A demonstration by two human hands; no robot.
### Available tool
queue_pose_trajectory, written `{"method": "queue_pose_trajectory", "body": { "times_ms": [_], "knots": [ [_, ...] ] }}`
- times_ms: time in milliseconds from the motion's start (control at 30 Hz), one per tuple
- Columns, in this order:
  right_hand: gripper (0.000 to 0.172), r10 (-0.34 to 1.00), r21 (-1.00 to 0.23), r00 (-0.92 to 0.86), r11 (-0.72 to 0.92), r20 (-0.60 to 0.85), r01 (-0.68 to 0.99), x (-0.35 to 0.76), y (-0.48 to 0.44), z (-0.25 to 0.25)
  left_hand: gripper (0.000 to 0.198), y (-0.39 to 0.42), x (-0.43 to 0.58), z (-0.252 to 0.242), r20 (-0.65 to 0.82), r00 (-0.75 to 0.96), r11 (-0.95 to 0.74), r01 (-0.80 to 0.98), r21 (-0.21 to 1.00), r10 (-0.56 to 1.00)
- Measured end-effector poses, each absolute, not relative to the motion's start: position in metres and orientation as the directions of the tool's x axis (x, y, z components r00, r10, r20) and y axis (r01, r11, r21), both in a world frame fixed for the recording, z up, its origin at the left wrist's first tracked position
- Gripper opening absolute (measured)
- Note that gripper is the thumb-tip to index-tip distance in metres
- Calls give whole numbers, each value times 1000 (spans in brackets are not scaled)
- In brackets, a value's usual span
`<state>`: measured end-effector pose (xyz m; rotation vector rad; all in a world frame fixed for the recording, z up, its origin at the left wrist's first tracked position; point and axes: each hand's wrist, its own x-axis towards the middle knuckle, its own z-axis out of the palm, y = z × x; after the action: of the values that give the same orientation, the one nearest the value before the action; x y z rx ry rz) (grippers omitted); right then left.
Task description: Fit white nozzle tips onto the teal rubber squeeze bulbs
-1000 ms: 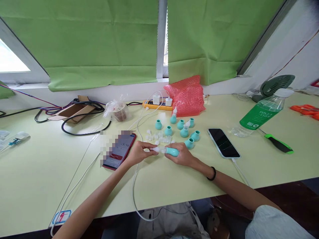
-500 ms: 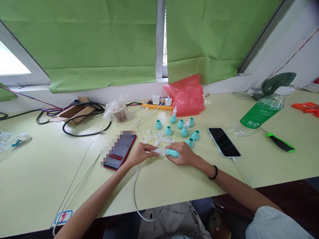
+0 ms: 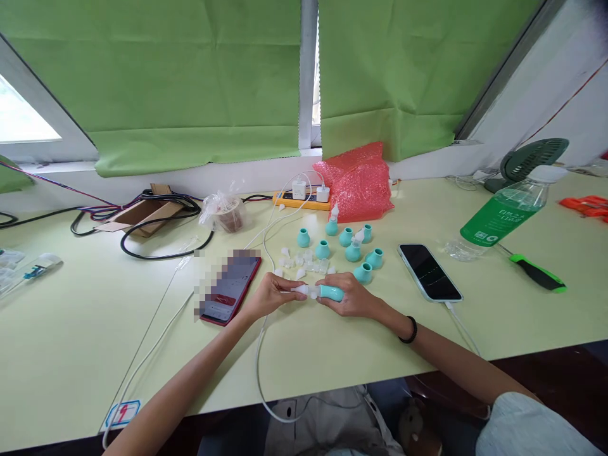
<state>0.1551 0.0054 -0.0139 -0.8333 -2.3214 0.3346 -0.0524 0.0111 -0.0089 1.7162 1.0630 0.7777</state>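
My right hand [image 3: 350, 295] is wrapped round a teal rubber bulb [image 3: 331, 292], which lies on its side with a clear connector pointing left. Between the thumb and fingers of my left hand [image 3: 275, 293] is a white nozzle tip [image 3: 300, 289], lined up with the connector and touching or nearly touching it. Beyond my hands stand several loose teal bulbs [image 3: 322, 249]. Two of them carry fitted tips, such as the bulb with a nozzle [image 3: 353, 251]. Small clear plastic connectors [image 3: 316, 266] and white tips [image 3: 301, 273] are scattered just past my fingers.
To the left lies a red-edged phone [image 3: 231, 288]; a white-cased phone [image 3: 430, 272] charges on the right. A water bottle [image 3: 503, 218] leans near a screwdriver [image 3: 536, 272]. Behind are a pink bubble-wrap bag [image 3: 358, 183] and an orange power strip [image 3: 308, 201]. A white cable [image 3: 259, 354] crosses the table.
My left fingers have shifted slightly right along the white tip, toward the connector. My right hand keeps its hold on the bulb. The whole view has shifted a little.
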Motion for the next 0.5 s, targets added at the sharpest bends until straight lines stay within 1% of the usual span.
{"method": "queue_pose_trajectory", "body": {
  "times_ms": [167, 267, 500],
  "knots": [
    [15, 659, -466, -609, 748, 441, 472, 154, 5, -16, 34, 10, -51, -5, 35, 451, -202, 328, 923, 892],
    [15, 666, -482, -609, 740, 430, 469, 154, 6, -16, 34, 10, -51, -4, 66, 461, -237, 323, 916, 885],
    [14, 676, -490, -611, 730, 412, 477, 153, 5, -14, 32, 8, -50, -1, 77, 486, -261, 324, 909, 871]
  ]
}}
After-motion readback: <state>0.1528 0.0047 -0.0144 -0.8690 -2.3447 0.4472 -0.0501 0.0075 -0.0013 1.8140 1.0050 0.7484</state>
